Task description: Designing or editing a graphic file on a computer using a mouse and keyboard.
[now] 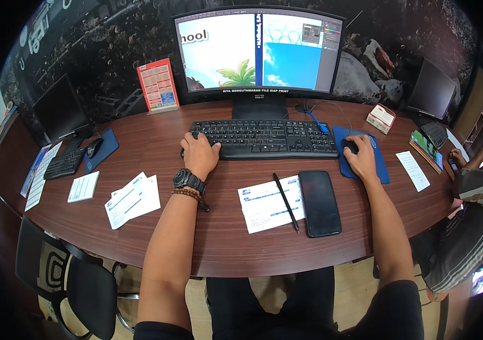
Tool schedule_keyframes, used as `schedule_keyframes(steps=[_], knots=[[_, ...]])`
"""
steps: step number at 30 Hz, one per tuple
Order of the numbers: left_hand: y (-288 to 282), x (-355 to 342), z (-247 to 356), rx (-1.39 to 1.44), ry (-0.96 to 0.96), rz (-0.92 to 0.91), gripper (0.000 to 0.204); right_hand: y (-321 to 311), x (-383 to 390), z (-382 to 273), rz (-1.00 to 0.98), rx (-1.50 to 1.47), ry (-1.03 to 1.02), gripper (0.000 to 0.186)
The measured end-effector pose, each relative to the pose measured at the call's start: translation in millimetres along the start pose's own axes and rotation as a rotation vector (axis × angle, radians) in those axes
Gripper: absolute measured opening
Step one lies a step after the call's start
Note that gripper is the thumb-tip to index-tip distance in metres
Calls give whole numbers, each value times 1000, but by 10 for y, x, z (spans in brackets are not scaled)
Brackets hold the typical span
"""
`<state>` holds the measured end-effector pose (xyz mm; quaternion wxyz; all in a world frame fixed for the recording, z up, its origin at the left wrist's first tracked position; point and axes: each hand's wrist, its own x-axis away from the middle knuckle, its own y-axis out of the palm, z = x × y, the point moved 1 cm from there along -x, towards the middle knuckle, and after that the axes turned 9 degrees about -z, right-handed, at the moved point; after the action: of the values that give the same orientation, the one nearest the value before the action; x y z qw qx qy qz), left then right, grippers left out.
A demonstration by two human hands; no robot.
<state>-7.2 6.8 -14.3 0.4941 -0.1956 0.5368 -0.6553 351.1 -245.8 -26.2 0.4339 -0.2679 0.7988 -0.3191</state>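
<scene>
My left hand (pixel 201 157) rests on the left end of a black keyboard (pixel 264 137), its fingers apart over the keys and the thumb stretched toward the right. A dark watch (pixel 188 180) and a beaded bracelet circle that wrist. My right hand (pixel 364 157) is wrapped round a black computer mouse (pixel 351 148), mostly hidden under the palm, on a blue mouse pad (pixel 377 173). Behind the keyboard stands a curved monitor (pixel 219 54), lit with a design program showing a palm plant and blue sky. Between my forearms lie a black smartphone (pixel 319 204), a printed form (pixel 258 212) and a black pen (pixel 285 202) across the form.
Loose forms (pixel 134 201) and a white card stack (pixel 83 187) lie left. Second monitors flank the desk, left (pixel 60 107) and right (pixel 433 90). A red desk calendar (pixel 157 85) and small box (pixel 381 119) stand behind. Another person (pixel 468 226) is at the right edge; a chair (pixel 88 289) is lower left.
</scene>
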Motion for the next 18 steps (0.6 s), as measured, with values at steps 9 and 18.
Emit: schedule_keyframes(steps=[9,18], knots=[[-27,7,7,3,-15,-23,52,-10,0,-34,-18,-8,22,32],[-31,9,27,17,-16,-30,53,-14,4,-16,-8,1,5,32]])
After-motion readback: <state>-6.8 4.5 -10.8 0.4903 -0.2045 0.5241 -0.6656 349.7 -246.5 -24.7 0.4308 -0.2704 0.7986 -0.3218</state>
